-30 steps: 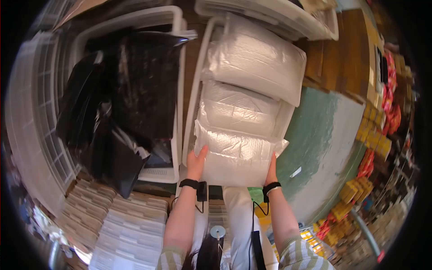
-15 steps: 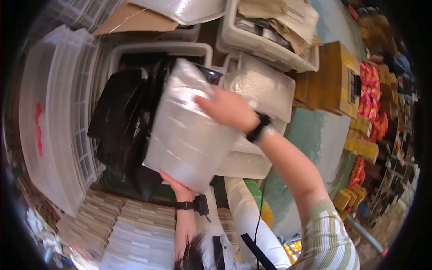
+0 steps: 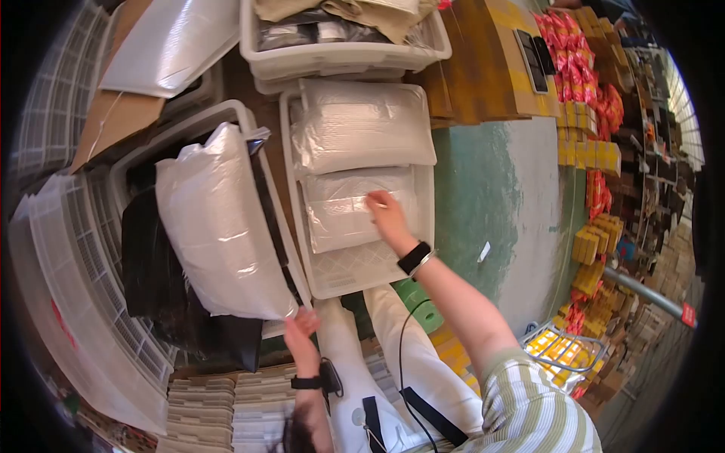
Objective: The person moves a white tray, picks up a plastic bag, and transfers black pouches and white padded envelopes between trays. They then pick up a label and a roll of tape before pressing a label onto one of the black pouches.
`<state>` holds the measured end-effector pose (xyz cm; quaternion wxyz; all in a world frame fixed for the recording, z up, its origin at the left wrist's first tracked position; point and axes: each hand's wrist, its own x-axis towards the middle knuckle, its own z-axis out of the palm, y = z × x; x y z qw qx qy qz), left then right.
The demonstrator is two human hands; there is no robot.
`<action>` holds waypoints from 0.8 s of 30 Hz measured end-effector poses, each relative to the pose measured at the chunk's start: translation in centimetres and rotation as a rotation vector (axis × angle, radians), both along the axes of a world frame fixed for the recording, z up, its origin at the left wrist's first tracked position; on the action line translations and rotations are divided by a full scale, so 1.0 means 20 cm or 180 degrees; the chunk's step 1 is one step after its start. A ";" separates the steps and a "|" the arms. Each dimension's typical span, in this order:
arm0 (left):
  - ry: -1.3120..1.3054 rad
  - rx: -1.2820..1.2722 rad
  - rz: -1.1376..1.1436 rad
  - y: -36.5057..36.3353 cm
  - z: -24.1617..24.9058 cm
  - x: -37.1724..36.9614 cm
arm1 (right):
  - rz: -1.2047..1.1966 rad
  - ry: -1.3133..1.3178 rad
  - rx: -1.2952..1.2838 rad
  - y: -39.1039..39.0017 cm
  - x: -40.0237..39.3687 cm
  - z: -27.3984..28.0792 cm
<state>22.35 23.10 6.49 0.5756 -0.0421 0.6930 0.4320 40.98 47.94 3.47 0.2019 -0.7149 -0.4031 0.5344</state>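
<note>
A puffy silver bubble mailer (image 3: 215,226) lies tilted on black plastic bags (image 3: 147,264) in the left crate. My left hand (image 3: 303,340) is at its lower corner, fingers apart, slightly blurred. Over in the white plastic crate (image 3: 340,281) on the right, two more silver mailers lie one behind the other. My right hand (image 3: 389,220) is over the nearer mailer (image 3: 332,219), its fingers loosely bent and thumb apart, with nothing visible in them. The farther mailer (image 3: 366,124) rests against the crate's back end.
Behind is another white crate (image 3: 343,60) with brown and dark packages. Cardboard boxes (image 3: 483,68) stand at the back right, with a phone-like device (image 3: 532,60) on them. Translucent bins (image 3: 98,302) line the left side. Flat stacked containers (image 3: 264,400) are near my legs. A green roll (image 3: 420,306) is beside my leg.
The silver mailer held between my hands has moved left and now lies on the black bags. My right hand has left it and reached over the right crate. The view has shifted right.
</note>
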 end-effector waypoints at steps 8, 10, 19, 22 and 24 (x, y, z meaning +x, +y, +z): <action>0.2395 0.0601 -0.2268 1.04 -0.20 0.31 | -0.0708 -0.1172 0.0309 0.47 0.95 -0.60; 0.3292 0.0906 -0.2105 1.41 -0.34 0.31 | -0.0574 -0.0763 -0.0043 0.65 0.97 -0.66; 0.0736 0.0357 -0.2180 1.99 -0.81 0.09 | 0.0409 -0.1145 -0.0666 0.74 0.84 -0.60; 0.1271 0.0045 -0.2326 2.04 -0.83 0.16 | 0.0401 -0.1036 -0.0569 0.77 0.82 -0.59; 0.1726 -0.0309 -0.2402 2.06 -0.85 0.16 | 0.0253 -0.1139 -0.0196 0.74 0.80 -0.66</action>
